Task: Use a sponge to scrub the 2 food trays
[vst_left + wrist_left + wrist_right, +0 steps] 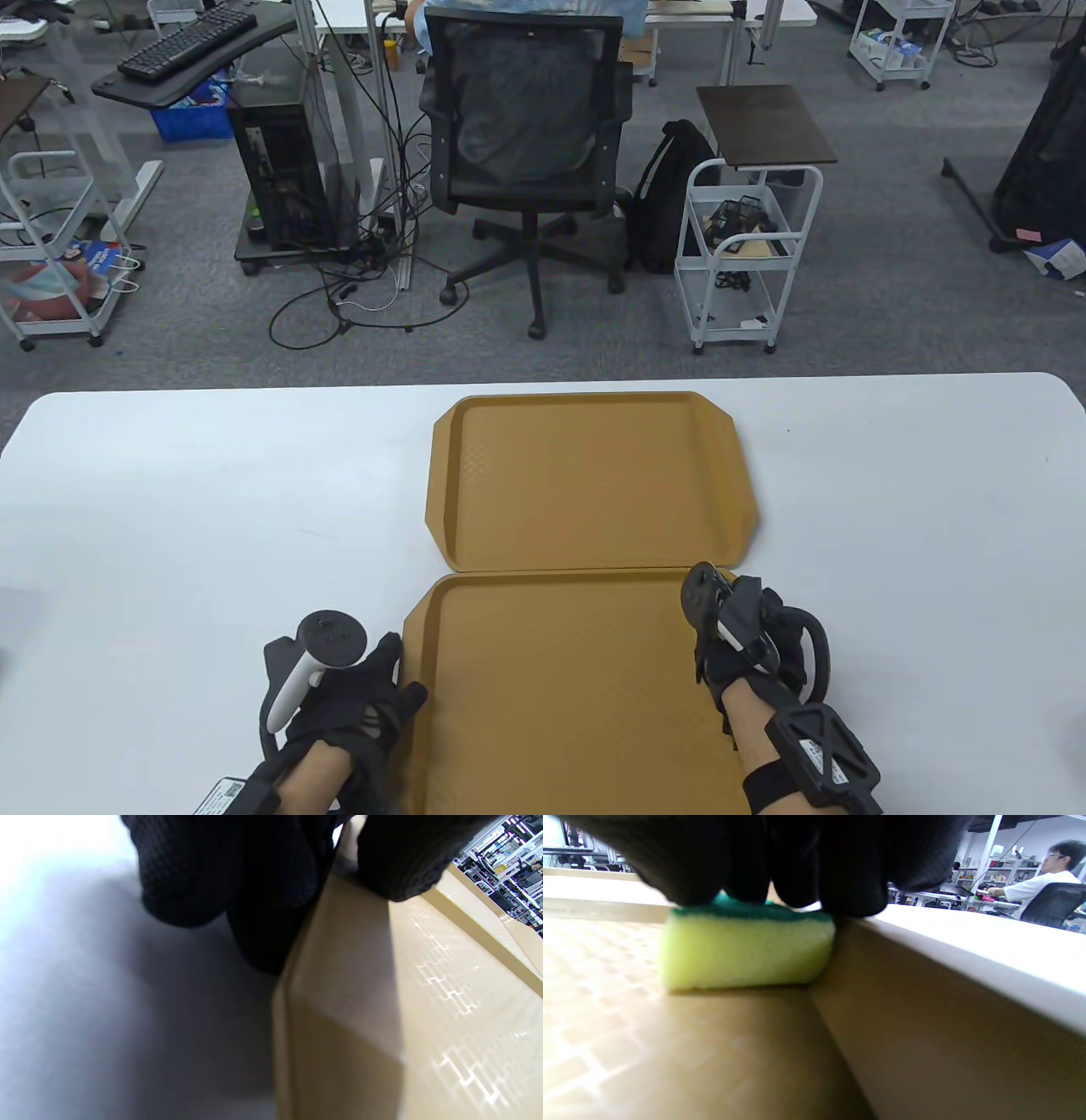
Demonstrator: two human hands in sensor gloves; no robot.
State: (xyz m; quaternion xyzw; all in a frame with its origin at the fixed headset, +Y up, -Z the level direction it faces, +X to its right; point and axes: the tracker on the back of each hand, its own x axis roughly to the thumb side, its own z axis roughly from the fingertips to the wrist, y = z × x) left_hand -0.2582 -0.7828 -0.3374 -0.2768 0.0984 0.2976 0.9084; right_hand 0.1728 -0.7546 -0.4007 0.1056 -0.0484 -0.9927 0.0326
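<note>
Near tray: We see a tan food tray (543,688) lying flat on the white table (170,509), closest to the person, its far edge just beside a second tray.
Far tray: We see the second tan tray (590,480) lying flat farther up the table, with nothing on it.
Left hand: We see the gloved left hand (356,700) at the near tray's left rim; in the left wrist view its thumb (398,861) lies over the top of the rim while the other fingers (237,878) curl down outside it, so the fingers are clamped on the near tray's edge.
Right hand: We see the gloved right hand (747,645) at the near tray's far right corner, a tracker on its back.
Sponge: In the right wrist view we see a yellow sponge (746,950) with a green scouring layer on top, sitting on the tray floor against the tray's side wall.
Right fingers: We see the fingers (797,866) bunched together on the sponge's green top and pressing down on it; whether they wrap round its sides we cannot tell.
Background: We see a black office chair (526,144) and a white cart (747,246) on the grey carpet beyond the table.
</note>
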